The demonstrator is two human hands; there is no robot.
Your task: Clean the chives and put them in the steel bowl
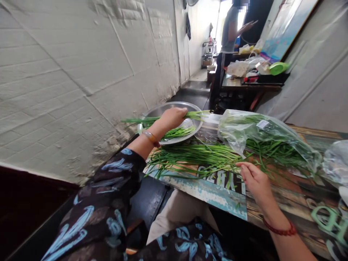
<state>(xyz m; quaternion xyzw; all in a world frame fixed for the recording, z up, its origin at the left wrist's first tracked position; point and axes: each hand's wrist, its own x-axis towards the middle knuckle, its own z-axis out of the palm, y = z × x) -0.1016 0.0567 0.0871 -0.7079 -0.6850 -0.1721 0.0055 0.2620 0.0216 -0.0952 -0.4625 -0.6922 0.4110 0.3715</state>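
My left hand (174, 117) is closed around a bundle of garlic chives (197, 115), held level over a wide metal bowl (182, 141). Cut green stalks (181, 131) lie inside that bowl. On the table in front of it spreads a loose pile of chives (195, 154). My right hand (254, 179) is at the pale right end of this pile, thumb and fingers pinched together. Whether a stalk is between those fingertips is too small to tell. Beyond it lies a clear plastic bag (233, 128) with more chives (282, 154) in and under it.
The patterned wooden table (217, 197) ends just above my lap. A pale wall (95, 90) runs along the left. Another plastic bag (335, 161) sits at the right edge. Farther back, a person (230, 40) stands beside a second table (231, 83) loaded with bags.
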